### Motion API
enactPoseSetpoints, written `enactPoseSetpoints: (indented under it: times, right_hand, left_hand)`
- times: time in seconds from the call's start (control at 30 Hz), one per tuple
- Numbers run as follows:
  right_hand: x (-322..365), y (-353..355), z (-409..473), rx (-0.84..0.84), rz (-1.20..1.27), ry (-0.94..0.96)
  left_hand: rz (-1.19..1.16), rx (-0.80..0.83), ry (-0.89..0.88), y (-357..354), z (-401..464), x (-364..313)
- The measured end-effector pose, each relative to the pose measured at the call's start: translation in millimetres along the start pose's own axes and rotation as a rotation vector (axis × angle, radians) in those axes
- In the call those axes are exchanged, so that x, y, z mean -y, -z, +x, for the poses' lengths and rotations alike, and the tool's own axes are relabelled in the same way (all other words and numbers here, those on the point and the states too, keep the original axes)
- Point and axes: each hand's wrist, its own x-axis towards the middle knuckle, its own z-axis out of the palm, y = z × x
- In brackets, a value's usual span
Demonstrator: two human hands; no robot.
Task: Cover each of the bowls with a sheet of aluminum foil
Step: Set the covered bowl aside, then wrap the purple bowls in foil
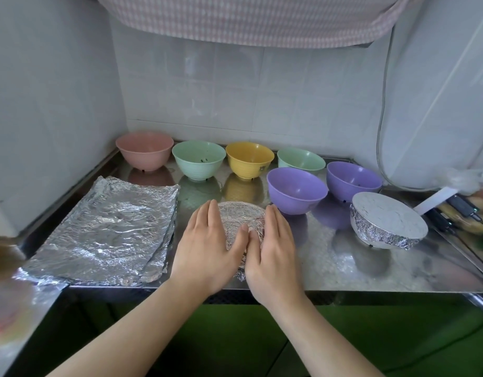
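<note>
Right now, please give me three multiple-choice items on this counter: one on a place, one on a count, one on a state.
1. Where does the stack of foil sheets lie?
A. left of the hands
B. behind the bowls
C. at the right end

2. How many bowls stand uncovered?
A. four
B. six
C. eight

3. How do the hands stand?
A. both idle, off the counter
B. both pressing foil on a bowl
C. one lifting a sheet

Key: 1 A, it lies by the left wall. 2 B, pink bowl, two green, one yellow, two purple. 3 B, left hand and right hand flank the foil-covered bowl.

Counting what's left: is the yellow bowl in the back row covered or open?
Open: the yellow bowl shows its bare inside, with no foil over the rim.
</note>
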Motion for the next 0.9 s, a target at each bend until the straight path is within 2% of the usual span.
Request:
enactPoseSetpoints:
  times: [0.1, 0.27, 0.4, 0.53, 0.6, 0.73, 0.9]
  right_hand:
    - [-1, 1, -1, 0.003, 0.014, -0.002]
    - [3, 15, 17, 0.217, 0.019, -0.061]
    - [3, 18, 39, 0.28, -0.042, -0.072]
    - [-2, 4, 39, 0.204, -0.143, -0.053]
    - [-3, 1, 36, 0.16, -0.113, -0.07]
    - [-4, 0, 33, 0.103, 0.007, -0.097]
    - [-6, 1, 33, 0.133, 0.057, -0.145]
  left_hand:
    - [-0.007, -0.004, 0.02, 0, 1, -1]
    - [-0.005, 0.043, -0.003, 4, 7, -2]
    - [-0.058, 0.059, 0.016, 7, 14, -3]
    - [-0.069, 0.056, 0.03, 0, 22, -1]
    - [-0.036, 0.072, 0.004, -7, 23, 5]
    - [-0.14, -0.003, 0.073, -7, 19, 4]
    - [-0.18, 0.021, 0.117, -6, 17, 5]
